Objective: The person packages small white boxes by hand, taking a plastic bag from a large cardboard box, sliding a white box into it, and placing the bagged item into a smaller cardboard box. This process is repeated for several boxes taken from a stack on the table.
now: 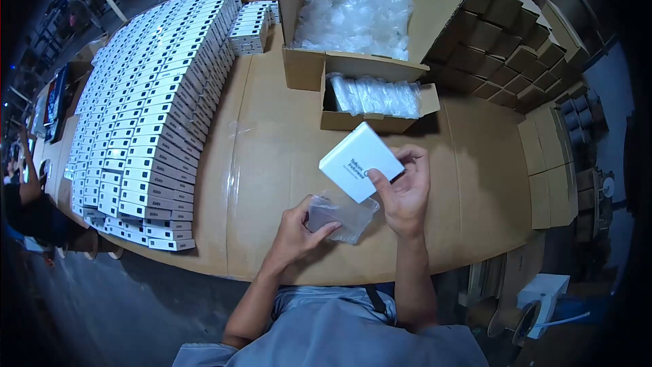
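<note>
My right hand (407,194) grips a flat white box (360,162) by its right edge, thumb on the printed face and fingers behind. Dark lettering on that face seems to read "Telkom Indonesia". Just below and to the left, my left hand (305,228) is closed on a clear plastic bag (350,216), thumb across the front. The bag spreads out to the right of my fingers, beneath the box's lower corner. Both hands are over the cardboard-covered table (272,156), near its front edge.
Stacked white boxes (163,109) fill the table's left side. Behind my hands, a small carton (367,121) holds wrapped packs, and a larger carton (305,68) holds loose clear bags (356,13). Folded brown cartons (502,47) are piled at the back right. Another person (30,197) is at the far left.
</note>
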`<state>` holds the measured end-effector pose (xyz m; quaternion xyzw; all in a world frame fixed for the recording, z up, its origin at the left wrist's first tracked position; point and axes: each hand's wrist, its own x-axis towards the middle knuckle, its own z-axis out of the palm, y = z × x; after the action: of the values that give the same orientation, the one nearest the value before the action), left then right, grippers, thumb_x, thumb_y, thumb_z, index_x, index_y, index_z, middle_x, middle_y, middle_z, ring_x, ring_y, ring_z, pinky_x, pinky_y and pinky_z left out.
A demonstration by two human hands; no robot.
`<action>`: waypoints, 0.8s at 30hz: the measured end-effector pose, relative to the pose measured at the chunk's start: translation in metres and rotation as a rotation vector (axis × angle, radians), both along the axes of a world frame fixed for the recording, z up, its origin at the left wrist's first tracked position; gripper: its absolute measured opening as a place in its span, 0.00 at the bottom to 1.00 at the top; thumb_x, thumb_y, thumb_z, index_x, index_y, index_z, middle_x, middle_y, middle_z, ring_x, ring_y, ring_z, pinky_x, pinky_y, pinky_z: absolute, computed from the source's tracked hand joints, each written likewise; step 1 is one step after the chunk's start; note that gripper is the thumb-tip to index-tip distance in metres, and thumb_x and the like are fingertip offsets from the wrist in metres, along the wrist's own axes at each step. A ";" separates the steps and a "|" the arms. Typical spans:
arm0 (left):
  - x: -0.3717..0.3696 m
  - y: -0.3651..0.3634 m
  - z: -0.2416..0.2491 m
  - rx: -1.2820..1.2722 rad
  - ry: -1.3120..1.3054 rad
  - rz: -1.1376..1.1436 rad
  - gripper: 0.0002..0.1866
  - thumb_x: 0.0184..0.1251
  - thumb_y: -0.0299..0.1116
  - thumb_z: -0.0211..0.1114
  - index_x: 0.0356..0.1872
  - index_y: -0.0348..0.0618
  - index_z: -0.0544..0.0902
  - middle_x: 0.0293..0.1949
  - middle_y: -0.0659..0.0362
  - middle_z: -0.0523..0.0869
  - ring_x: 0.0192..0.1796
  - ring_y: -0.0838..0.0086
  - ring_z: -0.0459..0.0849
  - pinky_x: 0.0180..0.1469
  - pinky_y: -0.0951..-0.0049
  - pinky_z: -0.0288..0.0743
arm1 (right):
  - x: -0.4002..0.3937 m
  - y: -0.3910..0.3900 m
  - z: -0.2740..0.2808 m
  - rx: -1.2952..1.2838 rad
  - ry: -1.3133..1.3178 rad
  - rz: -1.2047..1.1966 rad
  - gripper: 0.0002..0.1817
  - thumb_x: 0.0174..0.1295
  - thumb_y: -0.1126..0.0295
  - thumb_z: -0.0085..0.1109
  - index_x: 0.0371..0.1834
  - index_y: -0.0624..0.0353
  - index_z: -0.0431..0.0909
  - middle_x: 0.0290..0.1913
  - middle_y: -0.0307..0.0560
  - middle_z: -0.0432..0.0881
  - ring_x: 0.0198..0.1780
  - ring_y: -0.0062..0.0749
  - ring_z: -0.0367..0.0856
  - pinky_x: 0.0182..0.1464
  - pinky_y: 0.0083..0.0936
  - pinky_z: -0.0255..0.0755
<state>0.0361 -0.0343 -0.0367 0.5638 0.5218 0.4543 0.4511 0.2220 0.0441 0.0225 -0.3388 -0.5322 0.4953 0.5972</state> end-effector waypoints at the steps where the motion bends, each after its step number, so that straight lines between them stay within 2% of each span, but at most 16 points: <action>1: -0.001 0.000 -0.003 0.003 -0.004 0.003 0.21 0.60 0.31 0.80 0.51 0.34 0.83 0.40 0.50 0.92 0.42 0.71 0.92 0.44 0.71 0.83 | -0.002 0.000 -0.004 -0.007 0.003 0.024 0.25 0.64 0.87 0.66 0.57 0.62 0.63 0.54 0.48 0.73 0.57 0.27 0.79 0.59 0.25 0.79; 6: -0.005 0.003 -0.009 -0.018 -0.031 0.024 0.20 0.60 0.30 0.80 0.51 0.34 0.83 0.40 0.50 0.92 0.42 0.72 0.91 0.45 0.70 0.83 | -0.001 -0.001 -0.009 -0.015 -0.039 0.090 0.22 0.64 0.86 0.67 0.56 0.62 0.66 0.53 0.47 0.73 0.56 0.25 0.78 0.58 0.24 0.78; 11: -0.008 0.006 -0.006 0.003 -0.019 0.029 0.21 0.60 0.30 0.79 0.52 0.33 0.83 0.40 0.50 0.92 0.42 0.72 0.91 0.45 0.70 0.83 | 0.010 0.001 -0.010 -0.036 -0.083 0.102 0.19 0.66 0.84 0.67 0.55 0.64 0.69 0.48 0.44 0.75 0.50 0.22 0.81 0.52 0.21 0.79; 14: -0.011 0.007 0.011 -0.167 0.112 -0.026 0.21 0.61 0.28 0.79 0.53 0.32 0.83 0.42 0.54 0.91 0.45 0.74 0.89 0.48 0.72 0.82 | 0.012 -0.002 -0.008 -0.061 -0.139 0.160 0.18 0.65 0.83 0.68 0.54 0.64 0.71 0.47 0.44 0.77 0.49 0.21 0.81 0.50 0.20 0.79; 17: -0.005 0.006 -0.006 -0.018 -0.052 0.010 0.23 0.59 0.28 0.80 0.55 0.34 0.83 0.40 0.53 0.91 0.42 0.75 0.88 0.46 0.72 0.82 | 0.007 -0.001 -0.011 -0.022 -0.211 0.129 0.17 0.63 0.81 0.71 0.50 0.65 0.74 0.46 0.43 0.79 0.47 0.21 0.80 0.50 0.21 0.79; 20: 0.000 0.005 -0.006 0.025 -0.184 0.023 0.18 0.68 0.31 0.74 0.55 0.34 0.83 0.41 0.58 0.90 0.42 0.79 0.84 0.46 0.75 0.79 | 0.001 0.004 -0.011 0.011 -0.302 0.084 0.14 0.64 0.77 0.71 0.49 0.65 0.76 0.42 0.42 0.82 0.44 0.20 0.81 0.48 0.22 0.78; 22: -0.005 0.004 -0.017 -0.088 -0.281 0.030 0.15 0.75 0.33 0.68 0.55 0.33 0.82 0.41 0.60 0.88 0.42 0.81 0.82 0.46 0.76 0.78 | 0.000 0.007 -0.013 -0.020 -0.415 0.072 0.13 0.66 0.75 0.70 0.49 0.65 0.77 0.41 0.42 0.83 0.43 0.20 0.82 0.48 0.21 0.78; 24: -0.006 0.006 -0.020 -0.125 -0.327 0.060 0.14 0.80 0.35 0.62 0.55 0.33 0.82 0.41 0.62 0.87 0.43 0.83 0.81 0.46 0.77 0.77 | 0.001 0.008 -0.018 -0.171 -0.384 0.138 0.13 0.69 0.74 0.67 0.52 0.65 0.77 0.40 0.43 0.85 0.43 0.21 0.83 0.48 0.22 0.77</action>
<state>0.0301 -0.0288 -0.0568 0.4373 0.4852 0.5200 0.5504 0.2232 0.0517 0.0044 -0.4390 -0.6142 0.5045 0.4189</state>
